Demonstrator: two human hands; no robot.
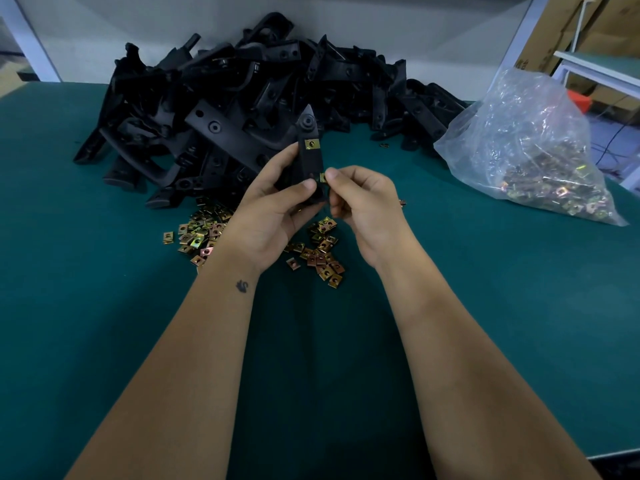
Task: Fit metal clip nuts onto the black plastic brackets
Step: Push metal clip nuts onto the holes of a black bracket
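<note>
The bracket (309, 157) is held upright above the middle of the bench (450, 306), its pointed end away from the person. One clip nut (311, 144) already sits on its upper part; a second nut (322, 177) is at its right edge lower down, apparently part-way on.

The left hand (273, 206) grips the bracket from the left, fingers wrapped behind and thumb across the front. The right hand (360, 199) pinches the second nut between thumb and forefinger, other fingers curled.

The bracket looks like light, stiff moulded plastic; it should take a firm squeeze without bending, and is best held by its lower body, clear of the nut seats. The nut is small, thin sprung metal, probably slick and sharp-edged. It likely wants a pinch on its flat faces and a straight push from the edge, or it may cock or slip away.

Loose nuts (322, 254) lie scattered on the bench beneath the hands, more (197, 233) to the left. A pile of brackets (242, 109) fills the far edge. A clear bag of nuts (533, 161) sits near the far right corner.
</note>
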